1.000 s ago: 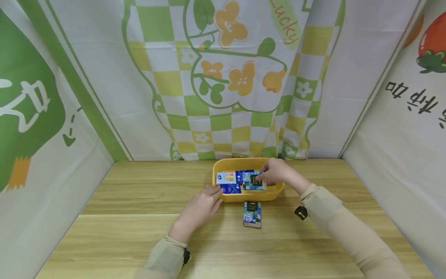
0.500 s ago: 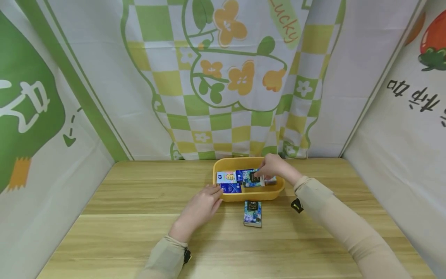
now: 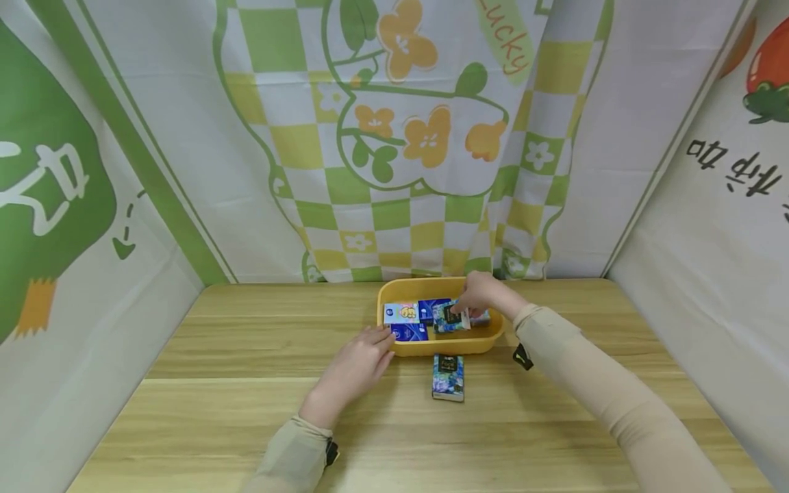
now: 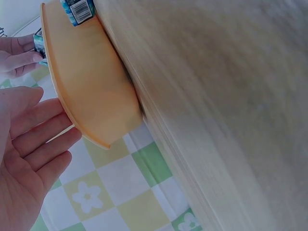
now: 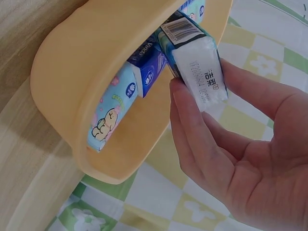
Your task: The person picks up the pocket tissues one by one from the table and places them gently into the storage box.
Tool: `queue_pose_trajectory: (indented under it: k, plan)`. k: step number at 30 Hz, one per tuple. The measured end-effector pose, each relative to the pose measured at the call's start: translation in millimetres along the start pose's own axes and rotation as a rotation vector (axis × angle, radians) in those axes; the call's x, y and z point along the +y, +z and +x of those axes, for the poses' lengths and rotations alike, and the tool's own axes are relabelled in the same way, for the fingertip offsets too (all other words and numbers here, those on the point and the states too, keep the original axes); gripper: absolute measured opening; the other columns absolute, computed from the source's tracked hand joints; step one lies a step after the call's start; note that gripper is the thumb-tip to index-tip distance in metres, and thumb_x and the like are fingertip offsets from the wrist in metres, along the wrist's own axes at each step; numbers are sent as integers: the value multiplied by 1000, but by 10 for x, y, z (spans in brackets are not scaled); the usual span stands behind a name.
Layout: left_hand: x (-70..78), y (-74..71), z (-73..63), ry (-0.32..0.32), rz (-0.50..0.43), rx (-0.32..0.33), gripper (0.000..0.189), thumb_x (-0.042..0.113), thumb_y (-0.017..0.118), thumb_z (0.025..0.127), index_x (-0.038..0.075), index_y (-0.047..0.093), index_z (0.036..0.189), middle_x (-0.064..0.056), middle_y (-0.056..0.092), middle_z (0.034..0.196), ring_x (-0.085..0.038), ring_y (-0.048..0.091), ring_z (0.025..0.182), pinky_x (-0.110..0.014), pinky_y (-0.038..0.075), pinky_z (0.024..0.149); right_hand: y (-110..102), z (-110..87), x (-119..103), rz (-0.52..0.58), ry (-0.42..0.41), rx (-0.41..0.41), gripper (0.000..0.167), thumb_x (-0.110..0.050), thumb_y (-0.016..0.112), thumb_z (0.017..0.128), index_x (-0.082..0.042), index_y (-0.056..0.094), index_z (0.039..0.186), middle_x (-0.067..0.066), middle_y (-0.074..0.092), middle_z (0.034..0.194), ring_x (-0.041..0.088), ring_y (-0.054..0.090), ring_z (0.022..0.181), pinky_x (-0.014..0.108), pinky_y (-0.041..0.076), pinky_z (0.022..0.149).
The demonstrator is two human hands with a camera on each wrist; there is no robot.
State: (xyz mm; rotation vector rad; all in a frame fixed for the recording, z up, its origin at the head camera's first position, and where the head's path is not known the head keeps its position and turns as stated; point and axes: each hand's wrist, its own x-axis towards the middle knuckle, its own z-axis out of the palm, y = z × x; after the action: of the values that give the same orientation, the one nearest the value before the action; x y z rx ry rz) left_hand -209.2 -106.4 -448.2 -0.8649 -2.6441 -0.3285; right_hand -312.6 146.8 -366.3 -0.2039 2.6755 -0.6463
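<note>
My right hand (image 3: 487,293) pinches a blue-green floral pocket tissue pack (image 3: 445,319) between thumb and fingers, over the yellow basket (image 3: 448,348). In the right wrist view, the white end of that tissue pack faces the camera. My left hand (image 3: 359,361) lies at the basket's left front corner. Its fingers (image 4: 43,132) look nearly straight against the rim in the left wrist view. Inside the basket are a light-blue cartoon tissue pack (image 3: 401,313) and dark-blue tissue packs (image 3: 409,333). Another pack (image 3: 481,319) shows partly behind my right hand.
A second floral tissue pack (image 3: 448,378) lies on the wooden table (image 3: 222,397), just in front of the basket. Behind the basket hangs a green and yellow checked curtain (image 3: 382,219). Printed white cloth walls (image 3: 696,274) border the table on both sides.
My right hand first lifted the floral tissue pack slightly inside the basket, uncovering a pack on the right, then shifted it slightly right. My left hand stays at the rim.
</note>
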Motion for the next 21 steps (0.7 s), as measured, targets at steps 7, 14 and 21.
queue_pose_trajectory:
  k: [7,14,21]
  plan:
    - [-3,7,2,7,-15,12,32,16,61,92,-2,64,119,-19,62,124,-33,58,118,-46,44,106,0,33,-28,6,34,-10,28,-19,77,79,-5,56,66,10,63,69,26,70,72,35,61,73]
    - [1,7,3,7,3,13,32,17,60,93,-1,63,119,-18,62,124,-32,58,118,-43,42,108,12,53,-64,-20,41,-39,22,-18,77,78,-2,63,71,10,65,71,22,69,67,35,61,73]
    - [-6,17,1,9,8,15,32,17,60,93,-1,64,119,-18,63,124,-32,58,118,-44,43,107,16,72,-97,-29,59,-80,21,-17,77,79,0,65,77,10,67,72,21,70,68,35,61,74]
